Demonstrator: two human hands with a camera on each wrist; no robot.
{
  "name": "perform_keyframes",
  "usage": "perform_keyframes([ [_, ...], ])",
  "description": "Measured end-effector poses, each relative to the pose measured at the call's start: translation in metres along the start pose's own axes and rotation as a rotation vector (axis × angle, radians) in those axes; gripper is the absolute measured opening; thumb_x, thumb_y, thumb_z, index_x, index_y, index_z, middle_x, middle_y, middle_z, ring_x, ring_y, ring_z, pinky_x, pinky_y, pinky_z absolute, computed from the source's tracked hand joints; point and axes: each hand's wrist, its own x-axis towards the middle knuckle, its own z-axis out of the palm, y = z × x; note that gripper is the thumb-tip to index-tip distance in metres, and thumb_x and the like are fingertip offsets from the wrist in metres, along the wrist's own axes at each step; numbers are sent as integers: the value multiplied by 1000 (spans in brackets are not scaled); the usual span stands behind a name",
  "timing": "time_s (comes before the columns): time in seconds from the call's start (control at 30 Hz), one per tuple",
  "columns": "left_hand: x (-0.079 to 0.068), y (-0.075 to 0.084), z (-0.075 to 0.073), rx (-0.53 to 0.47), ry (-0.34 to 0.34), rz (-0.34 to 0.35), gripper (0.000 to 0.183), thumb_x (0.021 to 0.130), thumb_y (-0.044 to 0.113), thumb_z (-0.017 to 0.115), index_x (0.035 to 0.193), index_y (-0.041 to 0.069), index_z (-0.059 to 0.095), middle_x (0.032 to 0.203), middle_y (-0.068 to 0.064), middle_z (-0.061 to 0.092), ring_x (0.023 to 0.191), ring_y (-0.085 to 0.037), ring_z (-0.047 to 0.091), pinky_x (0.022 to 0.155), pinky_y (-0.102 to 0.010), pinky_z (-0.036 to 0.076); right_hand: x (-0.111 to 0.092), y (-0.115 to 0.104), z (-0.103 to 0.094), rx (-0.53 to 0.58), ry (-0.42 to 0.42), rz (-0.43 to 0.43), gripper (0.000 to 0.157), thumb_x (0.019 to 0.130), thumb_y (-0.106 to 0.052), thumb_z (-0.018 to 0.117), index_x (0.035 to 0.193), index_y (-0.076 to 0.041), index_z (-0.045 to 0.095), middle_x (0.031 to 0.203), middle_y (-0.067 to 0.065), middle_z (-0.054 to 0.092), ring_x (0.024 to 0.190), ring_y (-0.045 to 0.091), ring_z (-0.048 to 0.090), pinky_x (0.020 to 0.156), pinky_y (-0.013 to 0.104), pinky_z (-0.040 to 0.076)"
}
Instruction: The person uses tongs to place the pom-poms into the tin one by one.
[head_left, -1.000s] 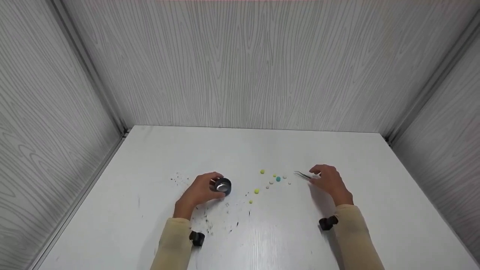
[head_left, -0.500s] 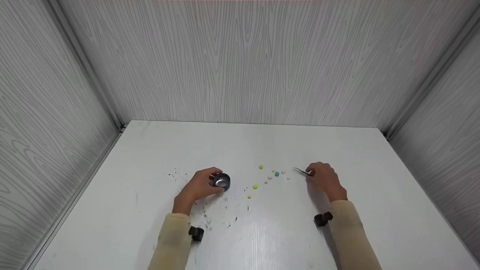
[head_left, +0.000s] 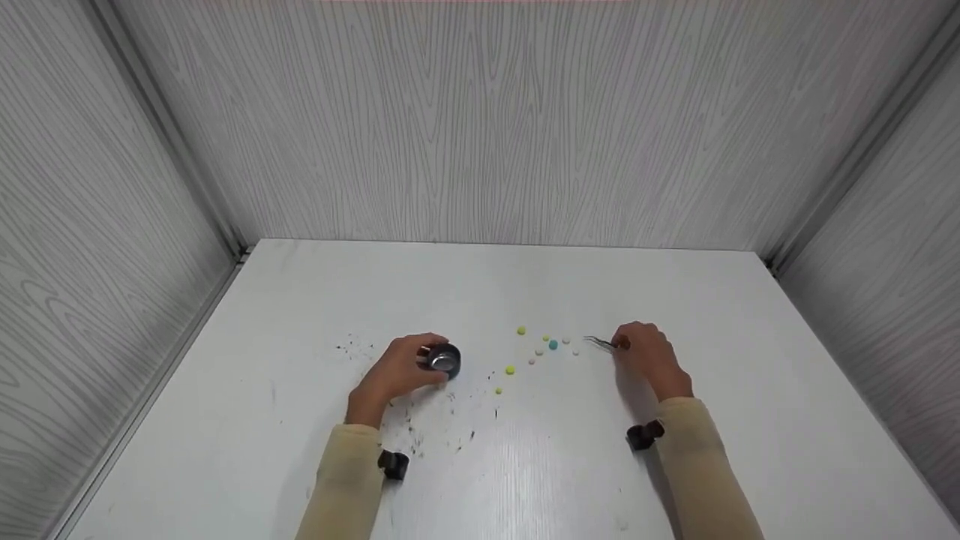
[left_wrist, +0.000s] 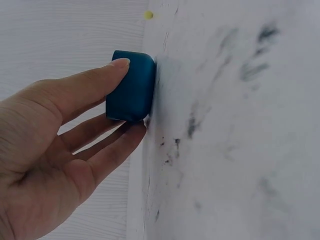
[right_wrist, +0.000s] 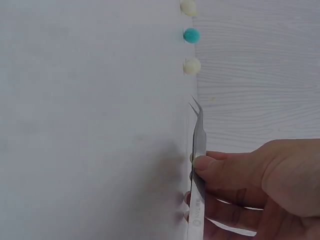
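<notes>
My left hand [head_left: 401,367] holds a small round cup [head_left: 445,361] between thumb and fingers. In the left wrist view the cup's outside is dark blue and its base touches the table; the head view shows a silvery inside. Tweezers [right_wrist: 199,165] with bent, fine points are pinched in my right hand [head_left: 649,356]. Their two tips stand slightly apart with nothing between them. Several small balls lie to the left of the tips: a teal ball [head_left: 553,345], yellow ones such as the yellow ball [head_left: 510,370], and pale ones such as the pale ball [right_wrist: 192,66].
Dark smudges and specks [head_left: 412,431] mark the white table [head_left: 480,480] around my left hand. Grey wood-grain panels [head_left: 480,127] rise behind the table and at both sides. A small black device sits on each wrist.
My right hand's fingers have closed in on the tweezers; a second ago they were more spread. The head view has shifted slightly. The cup and the balls stay in place.
</notes>
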Motion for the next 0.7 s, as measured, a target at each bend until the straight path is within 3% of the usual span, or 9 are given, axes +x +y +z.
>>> perform_keyframes([
  [0.2,0,2,2,32,12,-26,60,87,7,82,143,10,60,140,-17,64,131,-39,62,110,-53,51,1,3,-1,32,60,-56,15,95,7,61,102,6,74,106,25,72,101,40,67,92,55,55],
  [0.43,1,1,1,21,3,-15,61,88,6,81,144,8,59,141,-18,63,131,-39,62,110,-53,51,2,4,-7,69,18,-15,16,97,7,57,106,6,71,109,24,71,103,38,66,95,56,54],
  [0.7,2,1,2,13,5,-18,59,88,4,80,143,7,59,142,-17,63,131,-40,62,111,-53,50,4,5,-6,88,52,-93,14,95,10,58,102,5,69,103,24,72,99,38,67,91,56,55],
])
